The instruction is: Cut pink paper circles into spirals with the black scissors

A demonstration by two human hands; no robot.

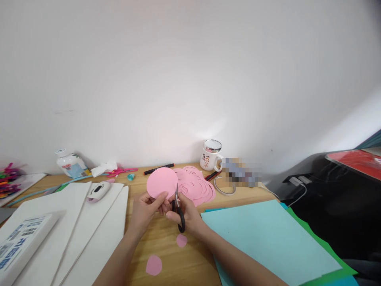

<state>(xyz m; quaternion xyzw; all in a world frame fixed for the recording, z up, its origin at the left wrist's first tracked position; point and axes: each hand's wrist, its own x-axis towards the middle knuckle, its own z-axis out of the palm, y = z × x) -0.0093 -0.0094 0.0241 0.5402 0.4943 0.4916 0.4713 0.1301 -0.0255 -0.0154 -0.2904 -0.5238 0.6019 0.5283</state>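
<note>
My left hand (153, 204) pinches the lower edge of a round pink paper disc (161, 182), holding it up above the table. In my right hand (189, 212) are black-handled scissors (181, 220), blades pointing up at the disc's right edge. Whether the blades are inside the paper I cannot tell. Behind my hands lies a heap of pink paper cutouts (198, 186) with curved slits. Two small pink paper pieces lie nearer to me, a smaller round one (181, 240) and a larger rounded one (154, 265).
White sheets (104, 222) with a boxed pack (24, 246) cover the left side. Light blue paper (262, 234) over green sheets lies right. Along the wall stand a white mug (210, 157), a black marker (158, 169), pink scissors (122, 171) and a white bottle (71, 163).
</note>
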